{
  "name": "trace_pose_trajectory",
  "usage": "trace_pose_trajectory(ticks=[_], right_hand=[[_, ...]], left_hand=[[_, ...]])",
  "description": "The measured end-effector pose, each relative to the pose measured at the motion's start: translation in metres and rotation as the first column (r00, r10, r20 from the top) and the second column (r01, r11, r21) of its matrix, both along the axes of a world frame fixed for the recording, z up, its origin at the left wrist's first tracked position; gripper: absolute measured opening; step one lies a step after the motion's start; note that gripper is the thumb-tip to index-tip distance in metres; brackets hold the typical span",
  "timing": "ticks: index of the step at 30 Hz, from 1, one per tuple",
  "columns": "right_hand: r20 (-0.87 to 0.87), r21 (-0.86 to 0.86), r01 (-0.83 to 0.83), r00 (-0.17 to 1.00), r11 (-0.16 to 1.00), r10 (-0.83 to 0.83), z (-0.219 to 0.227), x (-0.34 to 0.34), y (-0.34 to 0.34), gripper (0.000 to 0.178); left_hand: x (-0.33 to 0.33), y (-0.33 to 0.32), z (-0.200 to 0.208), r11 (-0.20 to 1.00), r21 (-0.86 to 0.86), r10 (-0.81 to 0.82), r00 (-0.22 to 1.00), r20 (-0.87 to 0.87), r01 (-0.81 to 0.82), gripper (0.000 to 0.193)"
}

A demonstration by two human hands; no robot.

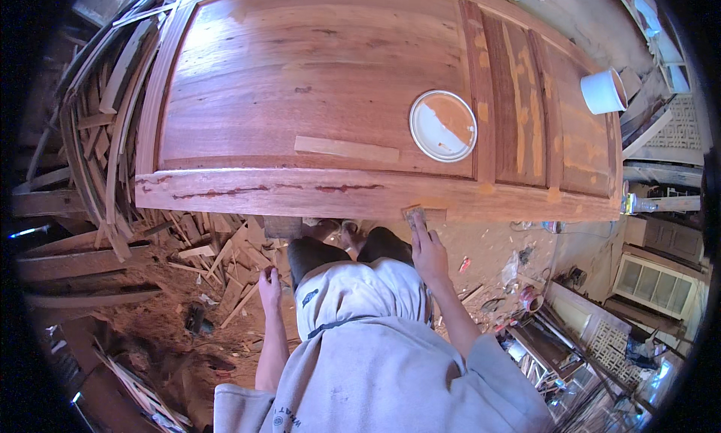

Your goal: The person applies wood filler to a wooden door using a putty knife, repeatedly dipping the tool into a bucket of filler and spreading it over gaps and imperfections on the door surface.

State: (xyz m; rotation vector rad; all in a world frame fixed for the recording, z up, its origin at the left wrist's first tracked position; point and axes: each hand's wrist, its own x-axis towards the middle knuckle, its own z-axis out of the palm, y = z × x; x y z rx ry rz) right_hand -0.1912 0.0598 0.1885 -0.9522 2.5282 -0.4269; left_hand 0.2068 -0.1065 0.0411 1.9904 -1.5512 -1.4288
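Note:
A large reddish-brown wooden door panel point(323, 57) lies in front of me. At its near edge, my right hand point(429, 253) is closed on a small flat brown piece point(412, 211), whose exact kind I cannot tell. My left hand point(270, 286) hangs low, away from the panel, its fingers curled; what they hold, if anything, is hidden. Dark cracks point(221, 193) run along the near rail, left of my right hand. A round white lid point(425, 129) carrying orange-brown putty rests on the panel, with a thin wood strip point(345, 148) to its left.
A white tub point(601, 93) stands near the panel's right end, where orange-brown putty smears point(530, 117) mark the slats. Scrap boards point(105, 140) are heaped at the left. Wood offcuts point(218, 260) litter the floor below. Further clutter and a framed window point(655, 284) stand at the right.

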Motion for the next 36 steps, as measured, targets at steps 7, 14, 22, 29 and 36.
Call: trace_pose_trajectory(ticks=[7, 14, 22, 29, 36], right_hand=[[-0.045, -0.040, 0.037, 0.998, 0.999, -0.039, -0.028, 0.022, 0.024, 0.051], [0.039, 0.051, -0.115, 0.993, 0.992, 0.113, 0.038, 0.001, 0.010, 0.049], [0.159, 0.425, -0.383, 0.923, 0.820, 0.349, 0.052, -0.059, -0.027, 0.043], [0.078, 0.369, -0.264, 0.964, 0.891, 0.254, 0.055, -0.087, 0.027, 0.040], [0.059, 0.017, 0.002, 0.998, 1.000, -0.003, 0.017, -0.007, -0.006, 0.038]], left_hand=[[-0.014, -0.031, 0.009, 0.999, -0.004, -0.033, 0.999, -0.003, 0.033, 0.030], [-0.004, -0.030, -0.002, 0.999, 0.050, 0.009, 1.000, -0.024, -0.008, 0.030], [-0.013, -0.013, 0.009, 0.999, 0.039, -0.034, 0.999, -0.008, 0.034, 0.030], [0.012, 0.002, -0.017, 0.990, 0.060, 0.131, 0.989, -0.074, -0.127, 0.029], [0.017, -0.005, -0.024, 0.999, 0.050, -0.012, 1.000, -0.008, 0.012, 0.032]])
